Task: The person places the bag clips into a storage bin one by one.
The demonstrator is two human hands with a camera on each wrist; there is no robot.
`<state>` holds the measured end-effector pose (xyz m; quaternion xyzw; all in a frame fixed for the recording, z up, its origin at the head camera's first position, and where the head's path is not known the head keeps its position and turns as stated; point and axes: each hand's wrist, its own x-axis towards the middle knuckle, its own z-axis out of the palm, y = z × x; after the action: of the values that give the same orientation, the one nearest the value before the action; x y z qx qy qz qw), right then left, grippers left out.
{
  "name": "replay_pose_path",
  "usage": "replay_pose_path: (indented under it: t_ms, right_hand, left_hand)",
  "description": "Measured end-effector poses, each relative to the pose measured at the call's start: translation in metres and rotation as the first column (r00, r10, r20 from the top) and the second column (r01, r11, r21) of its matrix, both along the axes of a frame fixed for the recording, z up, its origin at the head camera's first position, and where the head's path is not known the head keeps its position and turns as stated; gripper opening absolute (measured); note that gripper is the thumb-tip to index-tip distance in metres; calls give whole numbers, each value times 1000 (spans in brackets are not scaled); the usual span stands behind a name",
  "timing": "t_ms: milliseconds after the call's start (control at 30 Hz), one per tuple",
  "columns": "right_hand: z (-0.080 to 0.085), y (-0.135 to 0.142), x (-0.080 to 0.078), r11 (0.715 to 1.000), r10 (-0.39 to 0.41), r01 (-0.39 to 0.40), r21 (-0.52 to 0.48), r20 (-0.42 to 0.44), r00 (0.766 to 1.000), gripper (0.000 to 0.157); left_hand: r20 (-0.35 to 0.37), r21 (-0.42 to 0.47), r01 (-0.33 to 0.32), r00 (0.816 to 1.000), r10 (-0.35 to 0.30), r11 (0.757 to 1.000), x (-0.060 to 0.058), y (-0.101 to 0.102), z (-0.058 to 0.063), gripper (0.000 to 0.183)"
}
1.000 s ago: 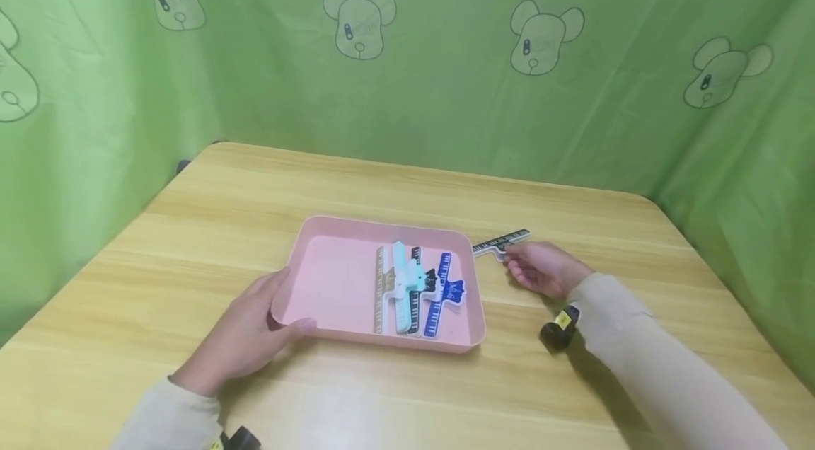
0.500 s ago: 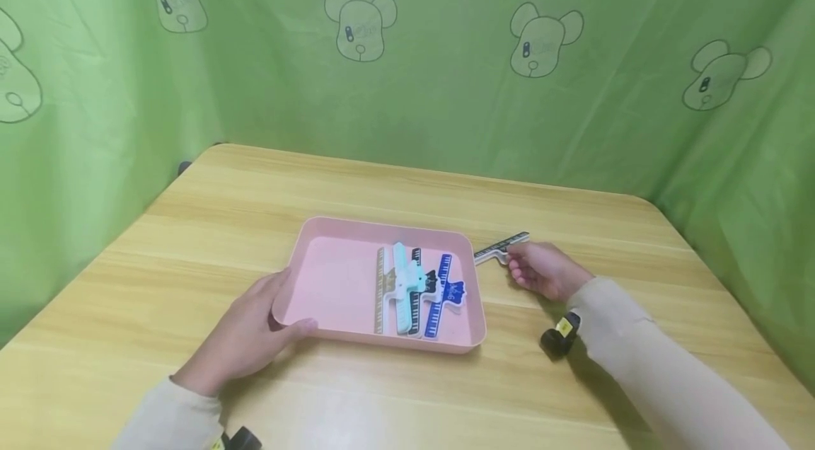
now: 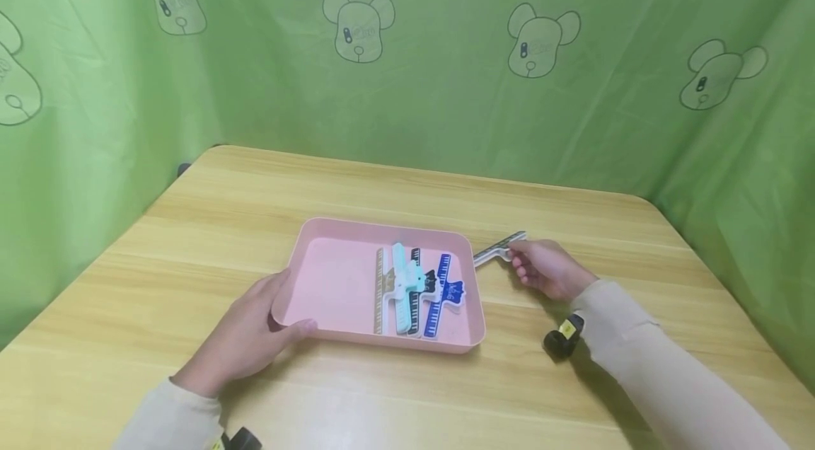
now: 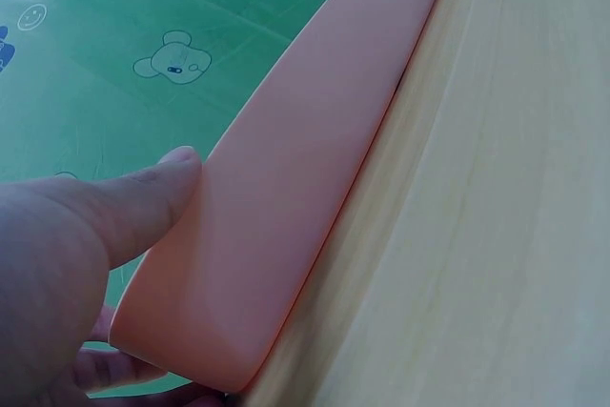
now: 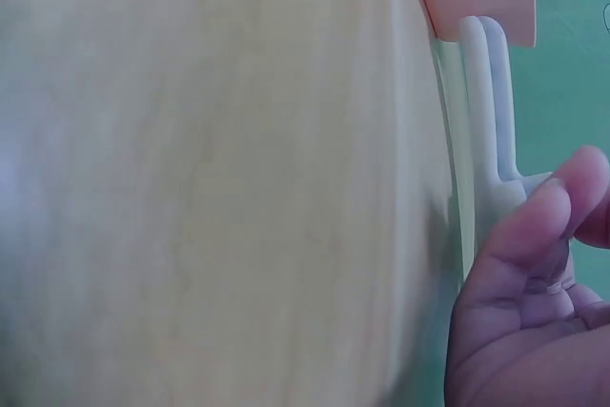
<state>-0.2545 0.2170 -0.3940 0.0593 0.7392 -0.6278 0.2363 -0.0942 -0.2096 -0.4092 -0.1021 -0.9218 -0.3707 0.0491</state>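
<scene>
My left hand point(image 3: 250, 328) grips the near left corner of a pink tray point(image 3: 376, 342), its thumb on the front rim and its fingers along the left side. In the left wrist view the thumb presses the tray wall point(image 4: 276, 159). To the right of the tray my right hand point(image 3: 549, 269) pinches the handle of a black-and-white piano-key clip point(image 3: 493, 250), whose left end is close to the tray's right wall. In the right wrist view the clip's pale jaws point(image 5: 488, 102) stand on edge, thumb and index finger at its handle. Its printed face is mostly turned away.
Inside the tray's right half lie a gold clip point(image 3: 380, 294), a mint clip point(image 3: 401, 294), a black clip point(image 3: 416, 315) and a blue clip point(image 3: 439, 298), the middle ones overlapping. A green curtain point(image 3: 446, 117) hangs behind the wooden table point(image 3: 395, 400).
The clip in my right hand has tipped, so its printed face shows less and its pale edge more. My left hand and the tray stay in place.
</scene>
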Motion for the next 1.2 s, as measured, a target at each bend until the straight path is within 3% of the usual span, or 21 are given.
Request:
replay_pose_path:
  t_ms: [1200]
  right_hand:
    - [17, 7, 3, 1000, 25, -25, -3, -32, 999, 19]
  left_hand:
    - [15, -4, -5, 1000, 5, 1000, 0, 0, 2, 85]
